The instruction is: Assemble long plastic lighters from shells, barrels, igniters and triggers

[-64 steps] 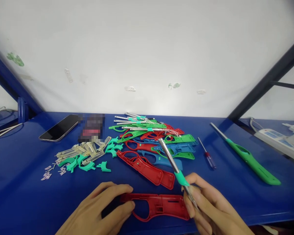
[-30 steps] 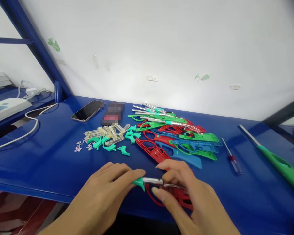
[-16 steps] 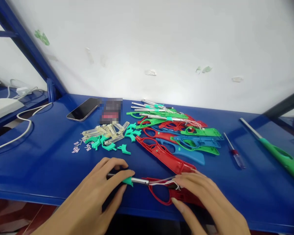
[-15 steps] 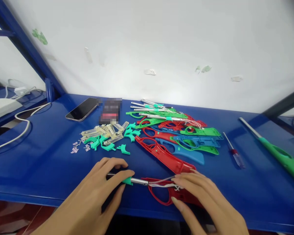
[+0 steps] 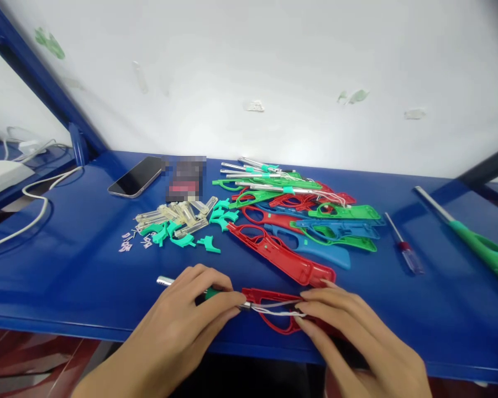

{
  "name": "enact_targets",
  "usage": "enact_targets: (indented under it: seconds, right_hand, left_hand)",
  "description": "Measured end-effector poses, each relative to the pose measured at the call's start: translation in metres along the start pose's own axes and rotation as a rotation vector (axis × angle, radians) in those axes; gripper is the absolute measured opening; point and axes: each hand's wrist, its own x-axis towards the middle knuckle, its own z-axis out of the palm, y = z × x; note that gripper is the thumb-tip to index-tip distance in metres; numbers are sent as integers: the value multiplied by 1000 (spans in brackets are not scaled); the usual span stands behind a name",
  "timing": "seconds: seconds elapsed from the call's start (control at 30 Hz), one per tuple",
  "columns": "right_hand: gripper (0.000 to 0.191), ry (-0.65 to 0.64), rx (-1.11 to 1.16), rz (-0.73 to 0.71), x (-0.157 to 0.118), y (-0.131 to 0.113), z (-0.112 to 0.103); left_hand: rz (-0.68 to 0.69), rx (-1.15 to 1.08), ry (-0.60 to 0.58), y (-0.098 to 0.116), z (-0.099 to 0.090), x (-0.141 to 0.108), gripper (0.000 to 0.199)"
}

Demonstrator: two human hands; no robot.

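Observation:
My left hand [image 5: 190,318] grips a metal lighter tube [image 5: 164,281], its slotted end jutting out to the left and a green collar partly covered by my fingers. White wires and a clear tube [image 5: 273,310] run from its right end to my right hand [image 5: 356,329]. The right fingertips close on those wires over a red lighter casing half [image 5: 255,294] near the table's front edge; its right part is hidden under that hand. Just behind lies another red casing half [image 5: 279,258], inner side up.
Behind are piled red, green and blue casings [image 5: 323,251] and metal tubes [image 5: 259,186]. Left stand clear parts [image 5: 182,214], teal triggers [image 5: 184,240], small pink bits [image 5: 125,243] and a phone [image 5: 136,177]. A screwdriver [image 5: 409,257] and green lighter [image 5: 475,246] lie right.
My left hand has slid right along the tube toward its wired end, so the slotted tip now shows at left. My right hand stays on the wires. The camera view has shifted slightly.

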Motion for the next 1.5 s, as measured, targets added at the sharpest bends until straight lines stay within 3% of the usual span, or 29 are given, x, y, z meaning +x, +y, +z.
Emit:
enact_targets:
  seconds: [0.17,0.43,0.57,0.77,1.0,1.2,1.5]
  right_hand:
    - [9,49,32,-8,2,-3,4]
    - [7,16,24,19,1,-3,3]
    - [13,20,41,19,-1,-1,3]
    - [13,26,47,46,-1,-2,3]
    - [15,120,-8,102,-5,-2,-12]
    - [11,-10,-98,81,-5,4,-14]
    - [13,-15,-71,174,3,-2,-10]
  left_hand:
    - [-5,-10,65,1,-1,3,23]
    - [51,1,78,1,1,13,20]
    - [40,0,111,1,1,16,20]
    - [57,42,84,0,3,11,23]
    - [44,59,38,-2,3,9,26]
    - [35,86,47,-4,5,7,25]
    - [55,114,39,-6,5,3,23]
